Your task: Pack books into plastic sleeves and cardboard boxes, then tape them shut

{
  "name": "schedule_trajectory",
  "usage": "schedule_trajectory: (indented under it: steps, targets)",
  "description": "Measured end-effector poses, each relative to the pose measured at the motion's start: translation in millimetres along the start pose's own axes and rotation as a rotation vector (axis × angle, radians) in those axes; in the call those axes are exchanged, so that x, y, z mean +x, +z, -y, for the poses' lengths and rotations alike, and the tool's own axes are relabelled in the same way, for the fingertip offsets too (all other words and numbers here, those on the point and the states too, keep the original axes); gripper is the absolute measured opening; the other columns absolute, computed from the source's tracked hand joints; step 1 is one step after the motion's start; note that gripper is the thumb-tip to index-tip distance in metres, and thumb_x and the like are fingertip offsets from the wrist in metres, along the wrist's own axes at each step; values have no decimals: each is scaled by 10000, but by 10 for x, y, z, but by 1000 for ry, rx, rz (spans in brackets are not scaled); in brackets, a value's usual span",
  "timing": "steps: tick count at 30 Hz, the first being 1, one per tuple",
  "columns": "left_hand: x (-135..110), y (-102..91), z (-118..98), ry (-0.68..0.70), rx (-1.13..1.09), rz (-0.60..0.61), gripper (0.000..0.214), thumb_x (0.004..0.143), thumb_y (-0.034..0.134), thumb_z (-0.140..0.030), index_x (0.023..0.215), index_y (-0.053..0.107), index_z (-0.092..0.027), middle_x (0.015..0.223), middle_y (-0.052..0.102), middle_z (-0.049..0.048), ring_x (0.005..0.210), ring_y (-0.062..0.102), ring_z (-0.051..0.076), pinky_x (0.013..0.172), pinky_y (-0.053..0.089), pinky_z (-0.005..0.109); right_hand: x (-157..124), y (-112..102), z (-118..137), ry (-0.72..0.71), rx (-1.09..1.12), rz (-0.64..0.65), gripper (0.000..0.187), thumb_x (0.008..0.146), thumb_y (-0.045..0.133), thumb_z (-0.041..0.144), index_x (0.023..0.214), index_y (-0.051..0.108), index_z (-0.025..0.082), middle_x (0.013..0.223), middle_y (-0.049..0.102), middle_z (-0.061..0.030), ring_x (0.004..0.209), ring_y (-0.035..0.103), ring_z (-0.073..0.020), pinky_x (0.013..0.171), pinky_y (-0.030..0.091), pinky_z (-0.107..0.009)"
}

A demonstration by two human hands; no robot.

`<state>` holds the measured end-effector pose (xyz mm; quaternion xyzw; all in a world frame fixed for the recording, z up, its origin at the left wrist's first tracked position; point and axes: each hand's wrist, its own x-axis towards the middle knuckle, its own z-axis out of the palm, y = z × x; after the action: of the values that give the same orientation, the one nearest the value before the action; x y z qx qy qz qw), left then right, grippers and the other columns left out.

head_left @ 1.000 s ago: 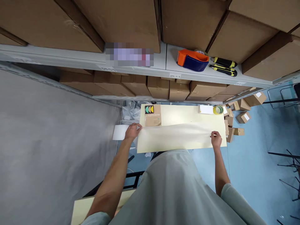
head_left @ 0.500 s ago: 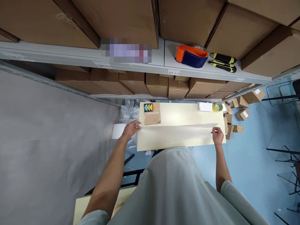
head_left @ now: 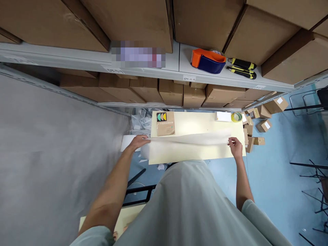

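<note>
A thin, translucent white sheet (head_left: 189,139) is stretched sideways across the pale yellow table (head_left: 194,122), held at both ends. My left hand (head_left: 138,141) pinches its left end just past the table's left edge, where some of the sheet hangs down. At the right part of the table, my right hand (head_left: 235,147) has its fingers closed on the other end. Behind the sheet lies a brown book-like item (head_left: 166,124) with green, tan and yellow half circles on it.
A white box (head_left: 222,116) and a tape roll (head_left: 236,117) sit at the table's back right. Above runs a shelf (head_left: 159,71) with cartons, an orange-blue tape dispenser (head_left: 208,61) and box cutters (head_left: 242,64). Small cartons (head_left: 263,125) lie on the floor at right.
My left hand has moved left, beyond the table edge, with its end of the sheet. My right hand has shifted slightly left; the sheet's far edge is raised near it.
</note>
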<state>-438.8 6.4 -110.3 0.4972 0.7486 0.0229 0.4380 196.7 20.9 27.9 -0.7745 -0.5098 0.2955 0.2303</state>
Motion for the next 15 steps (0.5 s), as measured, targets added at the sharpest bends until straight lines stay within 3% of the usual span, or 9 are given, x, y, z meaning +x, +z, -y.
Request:
schedule_trajectory:
  steps: [5,10,15]
  targets:
    - [25,-107,-55,-34,30,147,329,574,802,-415,851,761,-242,866,780,20,915,725,266,770,551,295,12,-31,23,-27,-36,-36,555,943,546,720,1056,728,208,1063,788,-114,774,782,-251,730,580,-361]
    - [103,-234,-104,-72,94,218,216,485,762,-330,686,733,-257,773,758,22,904,737,299,733,529,295,53,-98,34,-43,-80,-19,548,952,546,705,1057,742,204,1037,788,-109,729,753,-233,710,556,-348]
    - [105,-308,-151,-91,9,326,244,515,745,-410,693,720,-245,701,712,-1,813,714,248,652,510,261,132,-193,-46,-51,-187,61,472,955,558,620,1050,781,215,940,784,-86,611,627,-186,626,484,-321]
